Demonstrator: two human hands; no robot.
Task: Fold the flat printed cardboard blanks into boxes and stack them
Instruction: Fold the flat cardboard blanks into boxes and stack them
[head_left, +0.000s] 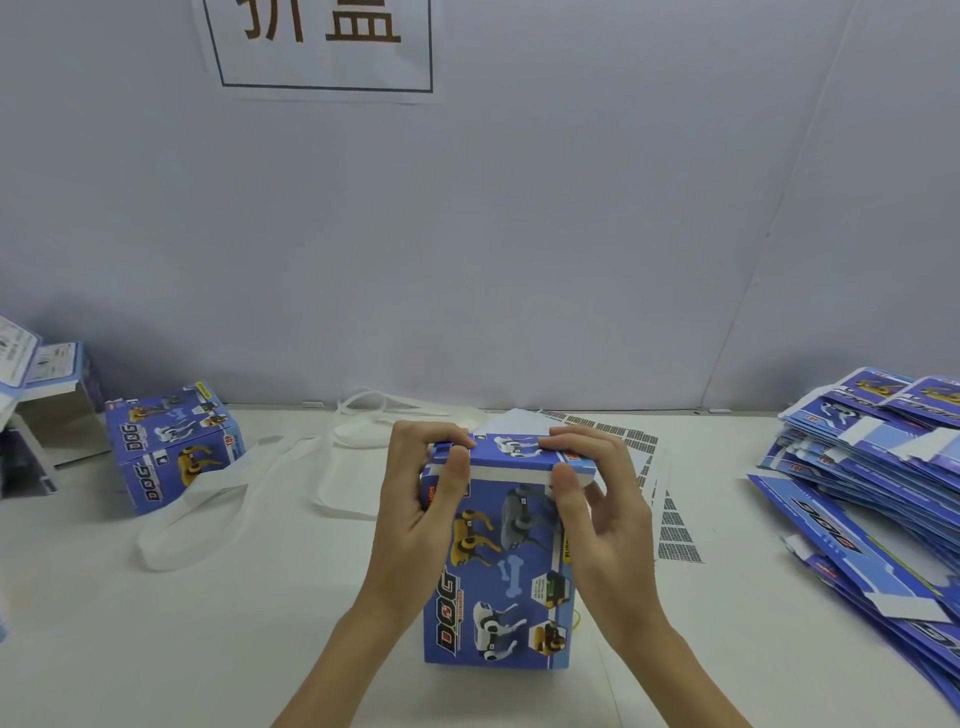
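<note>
Both hands, left and right, pinch the top flap of the box standing at desk centre; press evenly until it tucks flat.

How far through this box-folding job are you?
Done: one folded box sits at the far left, not stacked on another. In hand: the left hand and right hand press the top flap of the middle box closed. Left: a big pile of flat blanks on the right.

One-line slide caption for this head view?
Both hands, left hand and right hand, press the top flap of an upright blue box closed.
</note>
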